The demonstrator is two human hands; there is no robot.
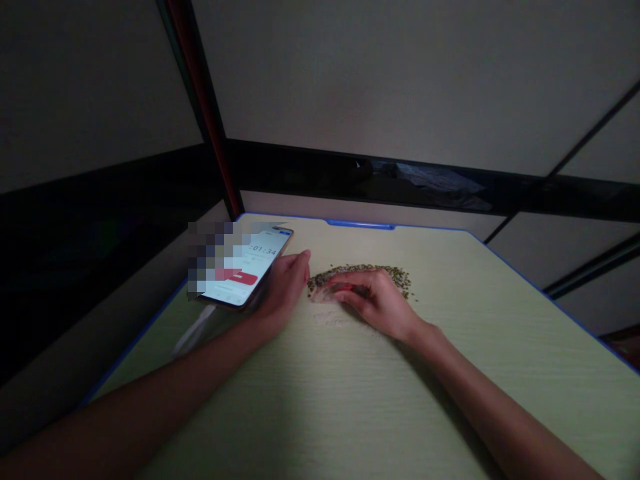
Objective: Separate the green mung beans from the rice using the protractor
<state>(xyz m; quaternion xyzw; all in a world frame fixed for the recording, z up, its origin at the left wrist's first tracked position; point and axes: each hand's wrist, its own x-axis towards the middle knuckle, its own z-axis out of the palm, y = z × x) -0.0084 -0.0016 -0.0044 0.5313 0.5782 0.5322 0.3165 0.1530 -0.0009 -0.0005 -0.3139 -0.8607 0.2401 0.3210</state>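
A low heap of small green and brownish seeds or beans [395, 275] lies spread on the table; their exact kind is too small to make out. Over its front part reaches my right hand [383, 300], palm down, with a gap between the thumb and the bent fingers. Its fingertips are blurred, and I see nothing held in them. My left hand [285, 290] rests on its side at the heap's left end, thumb side up. The inner side and most fingers of that hand are hidden. Paler fine bits [330, 318] lie just in front of the heap.
A phone [245, 267] with a lit timer screen lies left of my left hand, partly blurred out. A white cable [195, 330] runs from it. The pale wooden table [320, 413] has a blue rim and a blue groove [360, 225] at the back. Cabinet panels [380, 87] stand behind.
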